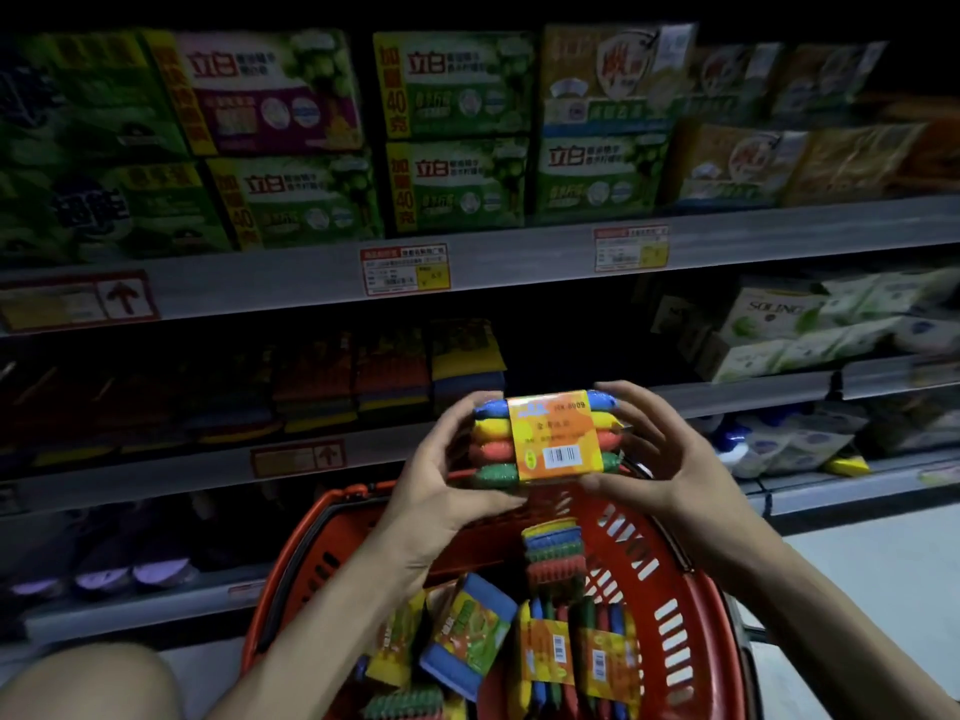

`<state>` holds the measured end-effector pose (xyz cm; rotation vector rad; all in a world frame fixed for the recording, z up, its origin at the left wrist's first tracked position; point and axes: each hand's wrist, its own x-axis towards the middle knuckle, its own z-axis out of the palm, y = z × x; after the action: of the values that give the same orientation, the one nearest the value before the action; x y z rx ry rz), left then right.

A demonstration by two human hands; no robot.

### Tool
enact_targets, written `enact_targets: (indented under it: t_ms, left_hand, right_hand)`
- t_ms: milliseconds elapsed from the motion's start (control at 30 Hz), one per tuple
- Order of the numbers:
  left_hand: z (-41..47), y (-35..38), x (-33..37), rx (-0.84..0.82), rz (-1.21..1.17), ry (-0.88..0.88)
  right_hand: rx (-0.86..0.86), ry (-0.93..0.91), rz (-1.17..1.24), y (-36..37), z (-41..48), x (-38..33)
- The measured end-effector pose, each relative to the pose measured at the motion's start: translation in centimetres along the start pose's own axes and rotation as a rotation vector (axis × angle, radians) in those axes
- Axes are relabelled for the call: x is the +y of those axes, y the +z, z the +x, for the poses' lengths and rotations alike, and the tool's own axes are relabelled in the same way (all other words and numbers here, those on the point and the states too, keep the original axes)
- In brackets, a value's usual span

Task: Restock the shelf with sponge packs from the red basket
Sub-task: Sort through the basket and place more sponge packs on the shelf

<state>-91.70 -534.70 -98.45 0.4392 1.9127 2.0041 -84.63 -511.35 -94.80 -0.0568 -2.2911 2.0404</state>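
Note:
A sponge pack [545, 439] of blue, yellow, orange and green sponges under an orange label is held up above the red basket [670, 563]. My left hand [441, 470] grips its left end and my right hand [654, 449] grips its right end. Several more sponge packs [550, 652] lie in the basket below. On the dim middle shelf [218, 459] behind, a row of sponge packs [395, 376] stands at the left, with a dark gap to their right.
Boxed soap [457, 132] fills the upper shelf, with price tags [405, 270] on its edge. White and green packets [810, 324] sit on the right-hand shelves. Purple items [156, 569] lie on the low shelf at left. My knee [83, 683] shows at the bottom left.

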Motion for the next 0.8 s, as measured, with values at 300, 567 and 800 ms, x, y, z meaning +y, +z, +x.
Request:
enact_targets:
  t_ms: [300, 567, 800]
  left_hand:
    - [-0.3, 0.1, 1.3, -0.11, 0.13, 0.127]
    - [-0.3, 1.1, 1.9, -0.145, 0.176, 0.101]
    - [0.3, 1.4, 1.6, -0.126, 0.052, -0.064]
  right_hand:
    - [0.014, -0.13, -0.104, 0.0, -1.0, 0.5]
    - [0.084, 0.004, 0.071, -0.3, -1.2, 0.5]
    - [0.062, 0.08, 0.101, -0.4, -1.3, 0.2]
